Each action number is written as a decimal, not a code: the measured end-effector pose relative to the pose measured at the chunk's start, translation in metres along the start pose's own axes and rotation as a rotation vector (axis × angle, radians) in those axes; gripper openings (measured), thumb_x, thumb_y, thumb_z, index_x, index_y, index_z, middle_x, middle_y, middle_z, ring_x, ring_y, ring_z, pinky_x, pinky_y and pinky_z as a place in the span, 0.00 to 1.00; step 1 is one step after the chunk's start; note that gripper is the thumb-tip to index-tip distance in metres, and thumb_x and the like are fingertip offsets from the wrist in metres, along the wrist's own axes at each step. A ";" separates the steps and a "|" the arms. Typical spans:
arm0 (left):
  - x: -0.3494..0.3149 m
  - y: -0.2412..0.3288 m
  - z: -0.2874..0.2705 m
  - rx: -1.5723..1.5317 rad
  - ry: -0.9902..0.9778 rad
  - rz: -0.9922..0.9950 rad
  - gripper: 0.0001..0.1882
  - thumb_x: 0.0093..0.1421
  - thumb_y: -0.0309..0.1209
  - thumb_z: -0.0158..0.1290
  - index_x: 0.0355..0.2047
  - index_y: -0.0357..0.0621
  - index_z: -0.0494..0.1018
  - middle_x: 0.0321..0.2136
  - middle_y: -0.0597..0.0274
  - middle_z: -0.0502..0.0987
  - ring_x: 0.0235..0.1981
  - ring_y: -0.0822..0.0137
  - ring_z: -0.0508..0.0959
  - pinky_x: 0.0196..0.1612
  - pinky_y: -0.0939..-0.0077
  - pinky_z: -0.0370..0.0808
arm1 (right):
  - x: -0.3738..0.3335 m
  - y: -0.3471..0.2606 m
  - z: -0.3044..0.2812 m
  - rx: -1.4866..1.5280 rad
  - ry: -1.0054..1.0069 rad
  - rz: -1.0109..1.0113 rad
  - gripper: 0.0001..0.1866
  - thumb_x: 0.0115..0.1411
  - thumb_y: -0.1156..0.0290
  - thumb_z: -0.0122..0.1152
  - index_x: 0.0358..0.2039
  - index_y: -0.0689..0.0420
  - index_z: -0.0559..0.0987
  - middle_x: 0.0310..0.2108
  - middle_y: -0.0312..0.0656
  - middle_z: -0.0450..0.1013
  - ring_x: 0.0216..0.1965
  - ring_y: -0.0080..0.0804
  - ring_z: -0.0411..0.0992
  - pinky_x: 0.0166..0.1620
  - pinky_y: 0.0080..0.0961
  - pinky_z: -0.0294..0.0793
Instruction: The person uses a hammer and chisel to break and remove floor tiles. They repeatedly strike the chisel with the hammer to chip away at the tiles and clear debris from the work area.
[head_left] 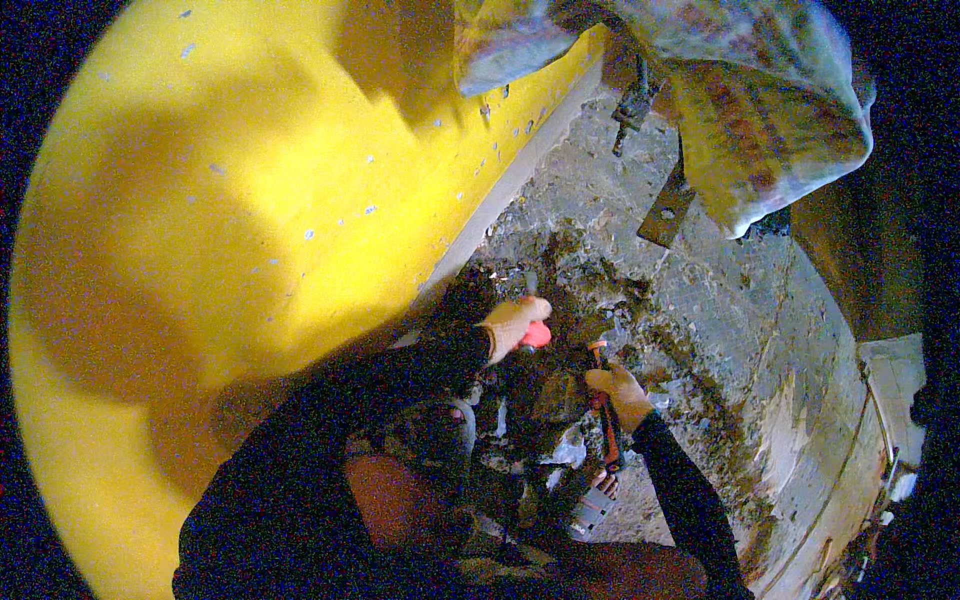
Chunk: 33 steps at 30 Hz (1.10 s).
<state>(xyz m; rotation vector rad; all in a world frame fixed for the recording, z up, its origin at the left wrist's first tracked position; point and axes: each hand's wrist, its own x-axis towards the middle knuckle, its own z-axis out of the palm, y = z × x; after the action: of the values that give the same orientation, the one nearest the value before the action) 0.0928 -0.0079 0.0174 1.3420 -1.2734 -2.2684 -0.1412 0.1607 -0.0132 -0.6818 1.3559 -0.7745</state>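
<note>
My left hand (512, 319) is closed around a tool with a bright red rounded end (537, 334). Its working end is lost in the dark debris, so its exact kind cannot be told. To the right and slightly lower, my right hand (625, 396) grips a hammer (609, 436) close to its head. The hammer's black and red handle points back toward my body, and its small head lies near the broken ground. The two hands are apart, above dark rubble (560, 396).
A large yellow curved surface (300, 190) rises at the left. Stained cloth (765, 120) hangs at the upper right, near a metal plate with a hole (668, 212) and a bolt (621, 125). Rough concrete (740, 310) spreads rightward. A grey boxy object (591, 512) lies near me.
</note>
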 end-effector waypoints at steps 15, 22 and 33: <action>0.025 -0.020 -0.087 0.108 0.089 -0.142 0.26 0.52 0.41 0.69 0.46 0.46 0.72 0.37 0.58 0.76 0.37 0.57 0.79 0.36 0.60 0.78 | -0.028 -0.016 -0.003 0.442 -0.239 0.414 0.13 0.65 0.56 0.65 0.37 0.51 0.76 0.23 0.31 0.70 0.19 0.19 0.65 0.21 0.23 0.67; 0.028 -0.024 -0.101 0.382 -0.053 0.074 0.34 0.47 0.39 0.72 0.51 0.41 0.70 0.42 0.46 0.81 0.44 0.43 0.82 0.44 0.55 0.80 | -0.025 -0.017 0.001 0.358 -0.208 0.358 0.14 0.64 0.57 0.67 0.31 0.51 0.74 0.20 0.30 0.69 0.16 0.19 0.65 0.19 0.22 0.65; 0.026 -0.018 -0.099 0.272 -0.067 -0.080 0.13 0.64 0.45 0.56 0.40 0.52 0.74 0.31 0.64 0.75 0.29 0.66 0.77 0.34 0.68 0.78 | -0.031 -0.053 0.014 -1.125 0.011 -0.287 0.23 0.57 0.44 0.68 0.33 0.53 0.80 0.27 0.49 0.79 0.29 0.52 0.79 0.33 0.49 0.77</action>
<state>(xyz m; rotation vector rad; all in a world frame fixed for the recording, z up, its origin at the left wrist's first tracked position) 0.1613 -0.0684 -0.0329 1.4367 -1.6271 -2.2736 -0.1332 0.1550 0.0487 -1.7723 1.6785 -0.1529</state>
